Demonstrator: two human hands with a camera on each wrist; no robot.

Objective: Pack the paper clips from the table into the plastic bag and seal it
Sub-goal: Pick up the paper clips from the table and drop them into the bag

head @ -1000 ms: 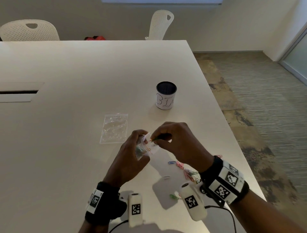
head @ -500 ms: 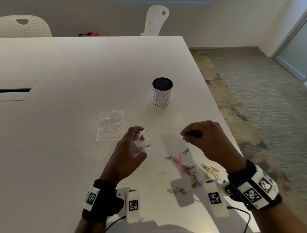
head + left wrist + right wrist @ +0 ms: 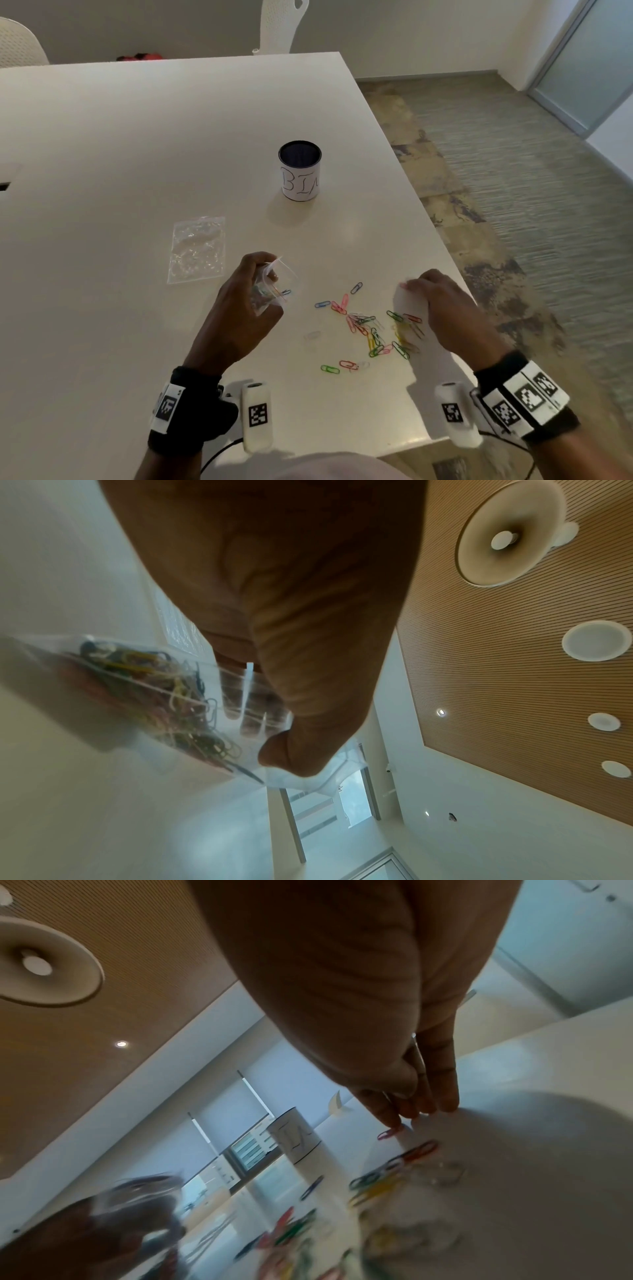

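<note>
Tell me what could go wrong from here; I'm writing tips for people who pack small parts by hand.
1. The left hand holds the plastic bag off the table with its mouth open; tilted further, the clips inside might spill.
2. The right hand reaches into the loose paper clips near the table edge; a sweep could knock some to the floor.
3. A clip in the mouth could block the seal.

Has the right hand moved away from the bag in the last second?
Yes. The right hand has left the bag in the left hand and gone right, toward the table edge, over the loose clips.
</note>
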